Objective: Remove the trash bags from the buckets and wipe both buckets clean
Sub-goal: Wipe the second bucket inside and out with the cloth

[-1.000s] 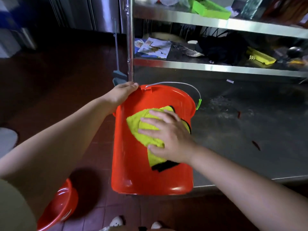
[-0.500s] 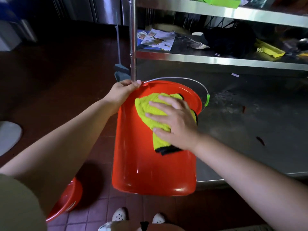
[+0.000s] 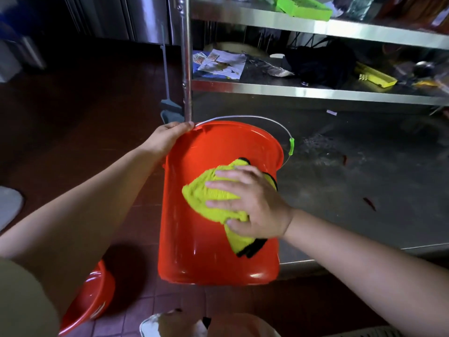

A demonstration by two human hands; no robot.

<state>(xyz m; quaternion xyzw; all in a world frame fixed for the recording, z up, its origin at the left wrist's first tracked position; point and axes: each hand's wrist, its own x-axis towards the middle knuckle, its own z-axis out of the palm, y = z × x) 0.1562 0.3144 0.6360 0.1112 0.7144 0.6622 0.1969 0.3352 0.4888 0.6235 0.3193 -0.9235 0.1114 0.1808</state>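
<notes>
An orange bucket (image 3: 194,251) is tilted on its side against the edge of a steel shelf, its outer wall facing me and its rim pointing away. My left hand (image 3: 167,137) grips the rim at the top left, near where the wire handle (image 3: 245,117) joins. My right hand (image 3: 247,203) presses a yellow-green cloth with black trim (image 3: 201,198) flat against the bucket's wall, fingers spread. A second orange bucket (image 3: 90,300) stands on the floor at the lower left, partly hidden by my left arm. No trash bag is visible.
A steel rack (image 3: 315,91) stands ahead with papers (image 3: 218,63), a dark bundle (image 3: 320,66) and yellow items (image 3: 374,77) on its shelves, a green tray (image 3: 303,8) higher up. A dustpan (image 3: 170,108) leans by the rack's post (image 3: 186,69). Dark red tiled floor lies to the left.
My right hand slid the cloth up toward the rim, then back down to the middle of the bucket's wall. My left hand kept its hold on the rim.
</notes>
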